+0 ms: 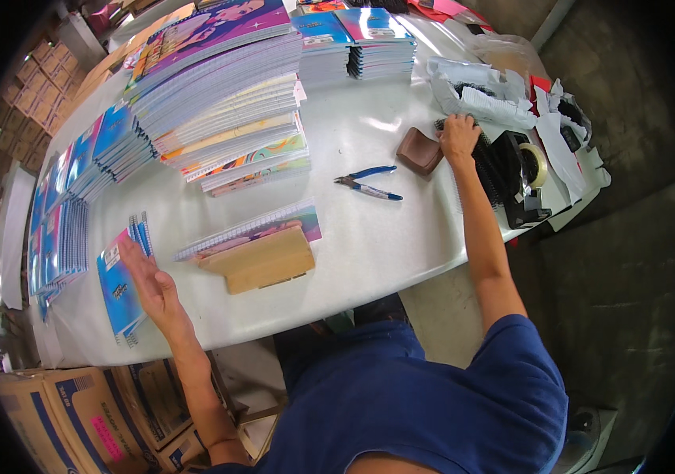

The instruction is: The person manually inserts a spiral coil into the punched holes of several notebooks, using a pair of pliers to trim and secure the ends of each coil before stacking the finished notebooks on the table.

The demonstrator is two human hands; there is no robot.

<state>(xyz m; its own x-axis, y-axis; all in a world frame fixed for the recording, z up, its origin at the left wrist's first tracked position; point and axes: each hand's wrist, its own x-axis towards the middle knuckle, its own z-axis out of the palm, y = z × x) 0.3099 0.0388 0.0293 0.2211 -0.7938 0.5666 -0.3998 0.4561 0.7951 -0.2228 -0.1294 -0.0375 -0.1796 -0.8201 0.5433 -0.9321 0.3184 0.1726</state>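
My left hand [154, 286] lies flat with its fingers stretched out over a small stack of blue spiral notebooks [118, 291] near the table's left front. Its thumb stands apart from the fingers. At the right, my right hand [460, 137] reaches down onto black spiral binding coils [489, 167], its fingers curled over their far end. The fingertips are partly hidden. Left of that hand sits a brown, curved block [419, 152]. Blue-handled cutting pliers [369, 182] lie on the table. A bent piece of cardboard [270, 259] stands before an upright wire-bound notebook [299, 219].
A tall pile of unbound notebooks [223, 103] fills the back left. Blue notebook stacks [65, 237] line the left edge; more blue stacks [382, 51] stand behind. A black tape dispenser [523, 186] and torn white wrapping [486, 95] crowd the right. Cardboard boxes [92, 419] sit below left.
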